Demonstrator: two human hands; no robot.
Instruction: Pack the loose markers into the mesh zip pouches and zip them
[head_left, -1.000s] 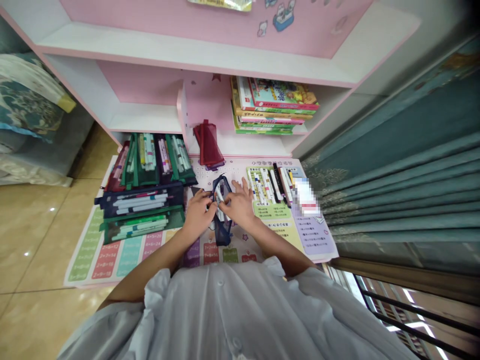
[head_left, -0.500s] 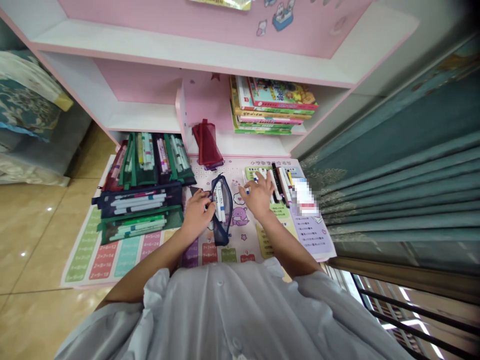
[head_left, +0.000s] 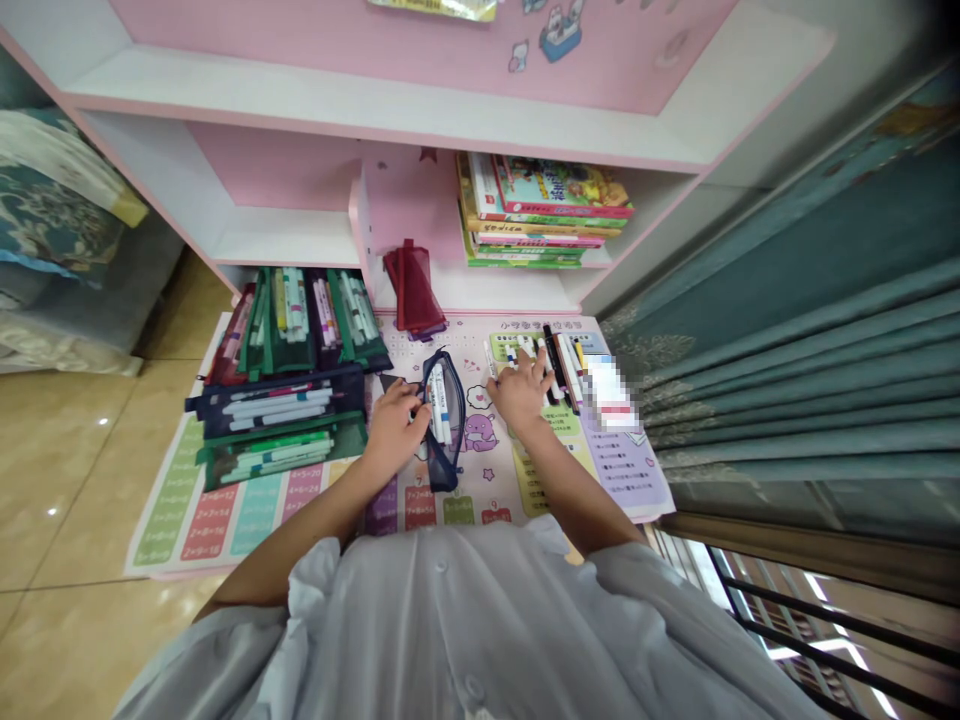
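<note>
A navy mesh pencil case [head_left: 455,425] lies unzipped in front of me, with several white markers [head_left: 439,405] inside. My left hand [head_left: 397,428] is closed on its left edge, thumb near the opening. To the right, my right hand [head_left: 520,396] rests over the near left side of a row of loose markers [head_left: 570,368]. Its fingers are spread and touch the white ones, partly covering them. A black marker [head_left: 551,352] lies just beyond these fingertips.
Filled green, navy and red mesh pouches [head_left: 283,408] crowd the left side. Red mesh pouches [head_left: 415,290] lie by the shelf, left of a stack of books [head_left: 547,205]. A blurred-out rectangular object [head_left: 611,393] is beside the markers. A teal curtain [head_left: 787,330] hangs at right.
My right hand has shifted slightly right and settled lower onto the markers. My left hand and the pencil case have stayed in place.
</note>
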